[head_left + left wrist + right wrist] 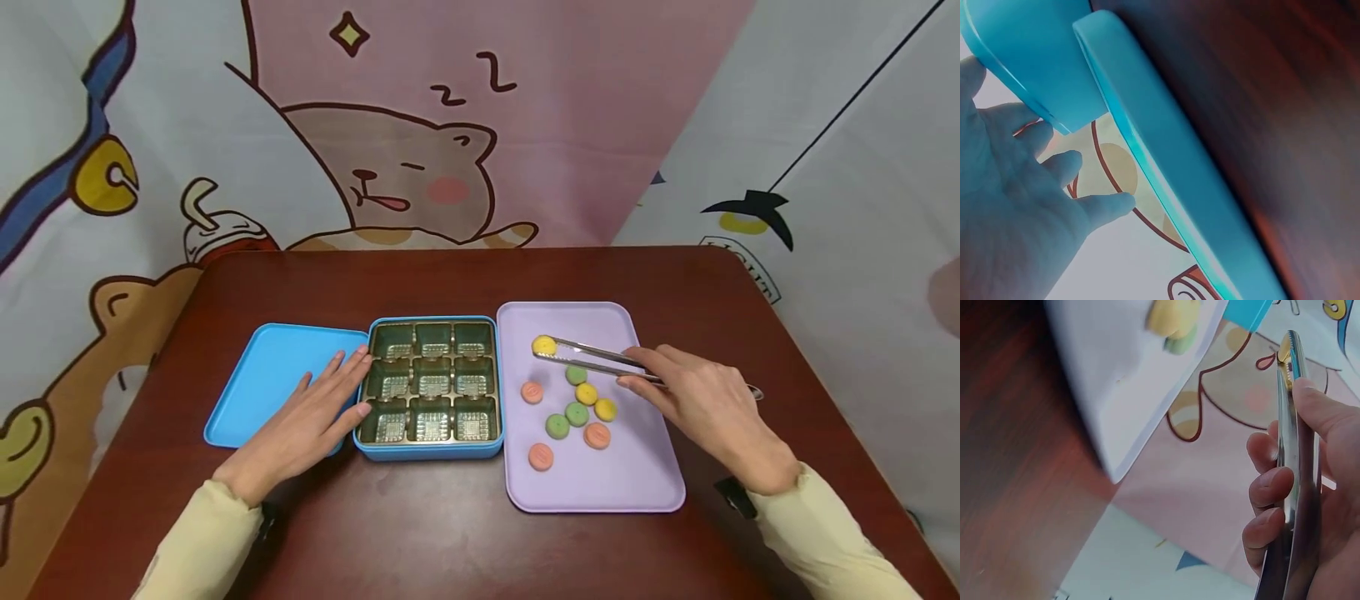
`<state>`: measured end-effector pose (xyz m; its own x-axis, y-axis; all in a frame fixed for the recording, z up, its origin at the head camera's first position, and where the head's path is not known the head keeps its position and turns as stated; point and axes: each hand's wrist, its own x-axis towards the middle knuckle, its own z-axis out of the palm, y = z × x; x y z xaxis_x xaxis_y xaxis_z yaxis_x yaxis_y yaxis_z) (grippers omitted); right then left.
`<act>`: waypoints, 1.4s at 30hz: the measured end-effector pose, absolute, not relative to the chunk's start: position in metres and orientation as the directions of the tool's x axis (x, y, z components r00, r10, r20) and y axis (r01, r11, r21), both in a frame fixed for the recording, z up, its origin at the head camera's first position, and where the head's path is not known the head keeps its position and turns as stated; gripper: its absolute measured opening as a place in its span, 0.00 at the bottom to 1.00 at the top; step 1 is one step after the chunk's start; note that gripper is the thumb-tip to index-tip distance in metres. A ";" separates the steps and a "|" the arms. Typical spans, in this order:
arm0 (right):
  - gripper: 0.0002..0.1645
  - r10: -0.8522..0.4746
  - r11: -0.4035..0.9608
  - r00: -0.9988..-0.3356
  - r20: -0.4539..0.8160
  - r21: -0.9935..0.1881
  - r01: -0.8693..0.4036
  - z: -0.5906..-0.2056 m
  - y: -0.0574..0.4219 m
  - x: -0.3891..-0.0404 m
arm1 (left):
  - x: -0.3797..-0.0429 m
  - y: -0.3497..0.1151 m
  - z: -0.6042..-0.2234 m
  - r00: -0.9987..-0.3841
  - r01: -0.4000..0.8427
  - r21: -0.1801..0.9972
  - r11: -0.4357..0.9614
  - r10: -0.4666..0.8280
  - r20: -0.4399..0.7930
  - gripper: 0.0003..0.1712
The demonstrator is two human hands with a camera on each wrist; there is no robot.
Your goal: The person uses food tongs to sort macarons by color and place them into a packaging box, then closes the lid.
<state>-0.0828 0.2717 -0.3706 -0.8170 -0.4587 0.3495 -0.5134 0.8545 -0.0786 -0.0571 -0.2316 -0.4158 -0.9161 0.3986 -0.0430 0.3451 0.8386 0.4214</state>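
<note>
My right hand [701, 408] grips metal tongs [600, 367] over a light purple tray [637, 475]. A small round yellow piece [543, 345] is pinched between the tong tips, seen also near the top of the right wrist view. On the tray lie two other yellow pieces [587, 394], three green ones [557, 427] and three pink ones [541, 457]. With fingers extended, my left hand [303, 421] touches the left side of a blue box [427, 452]. Inside the box sits a gold insert [432, 364] divided into several bare compartments.
A blue lid [281, 367] lies left of the box, partly under my left hand. The box stands against the tray's left edge. All rest on a dark brown table [420, 533], with a cartoon-printed cloth [585, 100] behind it.
</note>
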 end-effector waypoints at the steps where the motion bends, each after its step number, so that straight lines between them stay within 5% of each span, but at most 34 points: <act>1: 0.24 -0.466 0.851 -0.813 0.348 -0.077 -0.520 -0.370 0.269 -0.083 | -0.058 -0.231 -0.416 -0.916 0.349 0.416 0.840 0.400 -0.040 0.42; 18: 0.37 -0.599 0.745 -0.715 0.361 -0.076 -0.663 -0.360 0.222 -0.082 | -0.062 -0.231 -0.417 -0.912 0.367 0.401 0.839 0.409 -0.021 0.38; 27: 0.20 -0.680 0.669 -0.647 0.345 -0.069 -0.740 -0.363 0.190 -0.076 | -0.063 -0.231 -0.417 -0.910 0.376 0.406 0.833 0.414 -0.007 0.37; 42: 0.19 -0.764 0.560 -0.530 0.368 -0.032 -0.828 -0.369 0.143 -0.082 | -0.075 -0.229 -0.419 -0.911 0.370 0.403 0.837 0.412 -0.019 0.37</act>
<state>-0.0817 0.1435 -0.3695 -0.5304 -0.7639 0.3676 -0.8282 0.5595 -0.0323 -0.0746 -0.2286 -0.4185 -0.9109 0.4122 -0.0193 0.3703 0.8371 0.4026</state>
